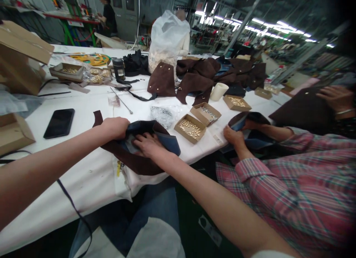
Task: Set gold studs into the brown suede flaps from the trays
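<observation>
A brown garment piece with a blue lining [155, 137] lies at the near edge of the white table [83, 176]. My left hand [115, 126] is closed in a fist, gripping the fabric's upper left edge. My right hand [148, 144] lies flat on the blue lining with its fingers spread, pressing it down. Just to the right stands an open cardboard box of small gold studs [190, 128].
A co-worker in a plaid sleeve [278, 176] handles similar fabric [250, 121] at my right. More stud boxes [205, 113], a black phone [59, 123], a metal rod [121, 101], a white cup [218, 91], brown garments [200, 76], a plastic bag [167, 39] and cardboard boxes [19, 54] crowd the table.
</observation>
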`<action>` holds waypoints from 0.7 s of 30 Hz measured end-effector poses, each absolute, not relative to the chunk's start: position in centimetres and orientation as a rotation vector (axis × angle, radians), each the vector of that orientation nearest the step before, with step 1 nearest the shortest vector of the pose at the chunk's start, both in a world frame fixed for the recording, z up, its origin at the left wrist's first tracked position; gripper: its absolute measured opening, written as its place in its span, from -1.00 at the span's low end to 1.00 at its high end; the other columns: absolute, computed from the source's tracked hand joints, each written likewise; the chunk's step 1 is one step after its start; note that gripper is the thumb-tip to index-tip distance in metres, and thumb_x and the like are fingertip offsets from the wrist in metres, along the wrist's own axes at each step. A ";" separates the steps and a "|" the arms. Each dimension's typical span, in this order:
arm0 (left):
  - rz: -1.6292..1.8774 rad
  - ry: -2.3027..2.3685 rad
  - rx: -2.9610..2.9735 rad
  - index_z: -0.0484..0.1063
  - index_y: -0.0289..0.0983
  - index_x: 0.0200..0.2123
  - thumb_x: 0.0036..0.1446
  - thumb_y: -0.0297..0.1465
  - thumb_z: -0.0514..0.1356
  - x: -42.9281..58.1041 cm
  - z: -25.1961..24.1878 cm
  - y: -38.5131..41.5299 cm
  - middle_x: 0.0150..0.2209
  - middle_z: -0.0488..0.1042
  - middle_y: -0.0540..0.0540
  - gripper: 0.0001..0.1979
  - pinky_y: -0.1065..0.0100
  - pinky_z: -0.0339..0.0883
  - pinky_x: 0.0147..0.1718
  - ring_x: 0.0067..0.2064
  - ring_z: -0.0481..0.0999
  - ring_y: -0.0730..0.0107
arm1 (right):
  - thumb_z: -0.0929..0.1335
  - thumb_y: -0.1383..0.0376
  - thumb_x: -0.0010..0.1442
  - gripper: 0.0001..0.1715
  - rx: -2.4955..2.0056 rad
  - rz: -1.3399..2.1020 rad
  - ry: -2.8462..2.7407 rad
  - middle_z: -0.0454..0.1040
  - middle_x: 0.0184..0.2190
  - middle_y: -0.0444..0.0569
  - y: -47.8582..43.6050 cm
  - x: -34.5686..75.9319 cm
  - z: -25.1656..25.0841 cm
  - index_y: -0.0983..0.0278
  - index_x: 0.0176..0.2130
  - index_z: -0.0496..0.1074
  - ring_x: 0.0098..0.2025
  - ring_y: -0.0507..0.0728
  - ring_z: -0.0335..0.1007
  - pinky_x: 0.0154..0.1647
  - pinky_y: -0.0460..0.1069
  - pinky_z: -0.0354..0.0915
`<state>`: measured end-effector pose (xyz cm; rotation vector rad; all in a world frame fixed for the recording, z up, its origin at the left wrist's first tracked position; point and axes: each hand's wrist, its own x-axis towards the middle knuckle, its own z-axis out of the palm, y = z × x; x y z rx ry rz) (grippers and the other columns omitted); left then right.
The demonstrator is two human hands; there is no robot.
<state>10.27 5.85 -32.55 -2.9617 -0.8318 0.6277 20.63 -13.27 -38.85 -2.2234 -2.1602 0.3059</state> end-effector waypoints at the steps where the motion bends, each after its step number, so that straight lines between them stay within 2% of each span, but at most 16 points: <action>1: 0.622 -0.858 -2.975 0.67 -0.19 0.14 0.14 -0.35 0.35 10.2 -33.0 6.0 0.13 0.73 -0.40 -0.53 0.12 0.57 -0.10 0.08 0.74 -0.27 | 0.33 -0.02 0.63 -0.49 -2.219 0.308 -2.165 0.35 0.59 -0.02 -13.3 20.9 -38.8 0.08 0.39 0.53 0.41 0.35 0.29 0.24 0.19 0.40; 5: 0.641 -0.920 -3.006 0.70 -0.25 0.09 0.08 -0.27 0.44 10.9 -34.2 6.8 0.06 0.75 -0.41 -0.52 0.17 0.55 -0.16 0.02 0.75 -0.22 | 0.31 0.05 0.65 -0.54 -2.197 0.365 -2.202 0.37 0.57 -0.06 -13.3 21.1 -37.3 -0.02 0.39 0.56 0.40 0.34 0.35 0.23 0.15 0.41; 7: 0.667 -0.912 -3.022 0.72 -0.29 0.07 0.05 -0.25 0.49 11.3 -34.3 7.3 0.03 0.76 -0.40 -0.50 0.20 0.53 -0.16 0.03 0.75 -0.19 | 0.33 0.11 0.63 -0.57 -2.228 0.413 -2.155 0.47 0.50 -0.02 -12.6 20.7 -36.3 0.02 0.34 0.61 0.34 0.33 0.45 0.20 0.12 0.43; 11: 0.739 -0.873 -3.060 0.74 -0.30 0.02 0.00 -0.32 0.53 11.7 -33.9 8.0 0.00 0.78 -0.33 -0.53 0.23 0.48 -0.18 0.00 0.75 -0.09 | 0.50 0.23 0.46 -0.58 -2.340 0.502 -1.995 0.72 0.19 0.09 -10.1 20.4 -34.7 0.21 0.24 0.69 0.10 0.32 0.65 0.05 0.08 0.49; 14: 0.762 -0.846 -3.126 0.73 -0.24 -0.02 0.02 -0.32 0.52 11.3 -33.8 8.3 -0.07 0.79 -0.22 -0.59 0.26 0.46 -0.20 -0.05 0.75 -0.02 | 0.63 0.27 0.27 -0.60 -2.362 0.511 -2.000 0.77 0.11 0.13 -8.4 20.7 -33.7 0.25 0.10 0.77 0.06 0.35 0.72 0.02 0.06 0.51; 16: 0.745 -0.825 -3.195 0.73 -0.20 -0.03 0.02 -0.33 0.51 11.0 -34.2 8.7 -0.12 0.79 -0.15 -0.61 0.28 0.46 -0.19 -0.09 0.74 0.04 | 0.66 0.30 0.22 -0.65 -2.399 0.506 -2.025 0.78 0.07 0.15 -7.7 20.7 -33.1 0.26 0.02 0.79 0.05 0.36 0.74 0.02 0.07 0.52; 19: 0.625 -0.811 -3.256 0.73 -0.28 -0.08 0.03 -0.38 0.49 10.5 -35.6 9.1 -0.16 0.77 -0.23 -0.66 0.23 0.48 -0.16 -0.14 0.71 0.00 | 0.53 0.37 0.39 -0.76 -2.391 0.244 -2.132 0.75 0.06 0.24 -7.7 19.4 -32.9 0.32 0.03 0.77 0.12 0.42 0.69 0.16 0.19 0.52; 21: 0.474 -0.809 -3.288 0.72 -0.35 -0.10 0.10 -0.41 0.46 10.3 -36.7 9.3 -0.11 0.76 -0.31 -0.72 0.19 0.50 -0.07 -0.10 0.70 -0.02 | 0.40 0.41 0.51 -0.69 -2.274 -0.102 -2.190 0.68 0.17 0.31 -7.9 18.4 -33.1 0.36 0.14 0.69 0.26 0.45 0.58 0.35 0.31 0.44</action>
